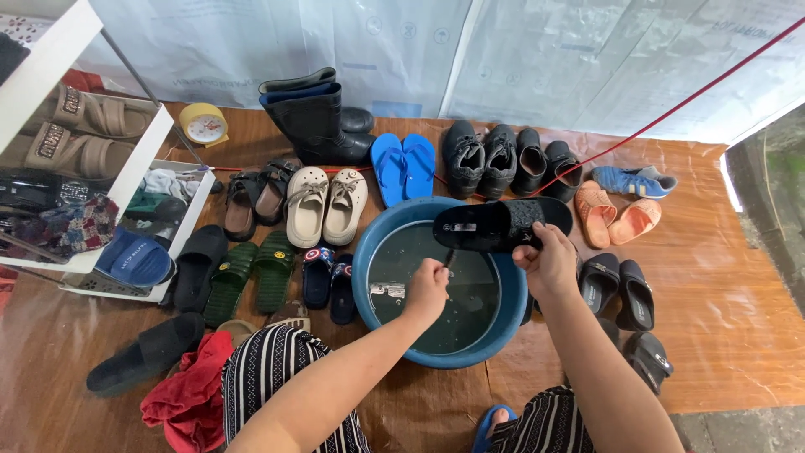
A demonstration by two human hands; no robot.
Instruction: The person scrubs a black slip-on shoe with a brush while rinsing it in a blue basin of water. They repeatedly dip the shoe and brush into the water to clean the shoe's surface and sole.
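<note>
A person's right hand [549,262] holds a flat black slide sandal [501,224] by its heel end, fingers closed around the matte rubber sole, so that it hangs level above the far rim of a round blue plastic basin [511,323] filled with dark water. The left hand [428,289] hovers over the water, its fingers pinched shut on a small dark brush [449,256], too slim to make out in detail, whose tip meets the sandal's underside. Around the basin, footwear lines a glossy brown floor covering [721,310]: tall black rubber boots [314,122], bright blue flip-flops [404,165], cream perforated clogs [325,205], ribbed green slides [251,277] and woven orange sandals [616,214]. A crumpled red cloth [189,394] lies beside striped fabric at the person's knee. A white shelf rack [126,180] stands at left.
</note>
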